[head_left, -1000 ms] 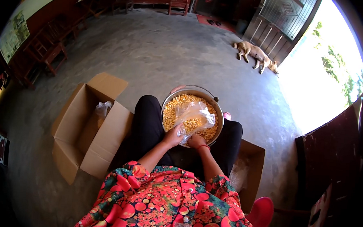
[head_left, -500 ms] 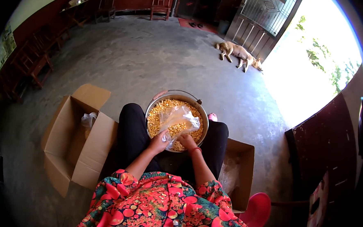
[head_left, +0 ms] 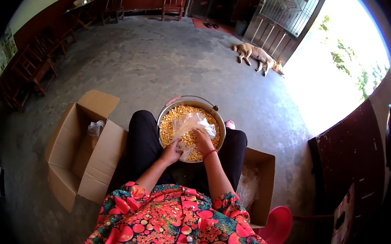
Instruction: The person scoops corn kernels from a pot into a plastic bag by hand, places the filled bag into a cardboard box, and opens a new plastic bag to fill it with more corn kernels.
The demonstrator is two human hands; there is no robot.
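Observation:
A metal bucket (head_left: 221, 143) full of yellow corn kernels (head_left: 168, 122) stands between my knees. A clear plastic bag (head_left: 187, 121) lies over the kernels inside it. My left hand (head_left: 171, 152) is closed on the near edge of the bag, at the bucket's near left rim. My right hand (head_left: 203, 141) reaches over the kernels at the bag's right part. Its fingertips are hidden by the bag and the hand itself, so what they hold, if anything, is unclear.
An open cardboard box (head_left: 100, 161) with a filled plastic bag (head_left: 95, 129) stands left. Another box (head_left: 266, 178) holding clear bags (head_left: 248, 186) is right, beside a red plastic object (head_left: 278, 225). A dog (head_left: 257, 56) lies near the door (head_left: 284, 20). Chairs (head_left: 173, 3) line the walls.
My right hand has moved forward from the bucket's near side, farther over the kernels and the bag. My left hand stays on the bag's edge. The whole view shifted earlier.

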